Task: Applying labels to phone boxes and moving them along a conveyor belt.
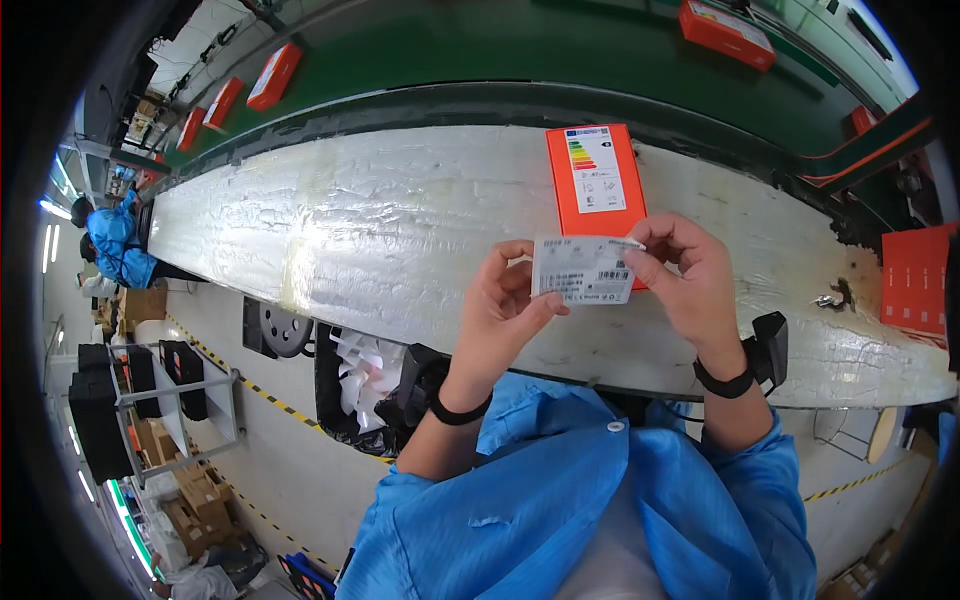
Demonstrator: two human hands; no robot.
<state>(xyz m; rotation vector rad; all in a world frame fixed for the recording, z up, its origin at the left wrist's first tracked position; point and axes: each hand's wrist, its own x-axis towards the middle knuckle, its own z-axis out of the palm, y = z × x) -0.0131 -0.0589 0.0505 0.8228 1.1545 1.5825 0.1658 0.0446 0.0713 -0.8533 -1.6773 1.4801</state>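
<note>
Pinched at two ends, a white label [585, 275] is held by both hands: the left hand [505, 300] has its thumb over the lower left corner, with fingers behind, and the right hand [682, 285] nips the upper right corner narrowly between thumb and forefinger. It is above the bench [420, 200], in front of an orange box [564, 190], and covers part of that box's near end from this view; whether the two touch cannot be told. Work on this box looks partway along. Done, as it appears: the box lies on the bench, seemingly closed, and a rating sticker [598, 175] with coloured bars is on its top face. Not yet done, by my judgement: the label is in the fingers and not laid flat on any surface, so its placing seems to be what is left. Whether its backing is off is too small to tell. Beyond the bench, a green conveyor [480, 50] bears further orange boxes [275, 78], while a black bin [327, 385] below the near edge holds white scraps [365, 370].
</note>
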